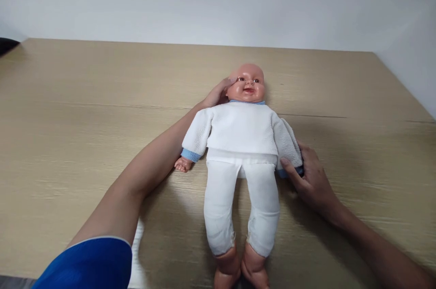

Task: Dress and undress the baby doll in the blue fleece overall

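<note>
A baby doll (242, 144) lies on its back on the wooden table (68, 112), head away from me, dressed in a white fleece top with blue cuffs and white trousers. My left hand (218, 94) rests against the left side of the doll's head, its fingers partly hidden behind it. My right hand (311, 180) grips the end of the doll's sleeve (289, 148) on the right, thumb on the blue cuff; the doll's hand there is hidden. The doll's other hand (183, 164) lies bare on the table.
The table runs back to a white wall (218, 3) and another wall at the right. A dark object (7, 45) pokes in at the far left edge. My upper arm wears a blue sleeve (91, 264).
</note>
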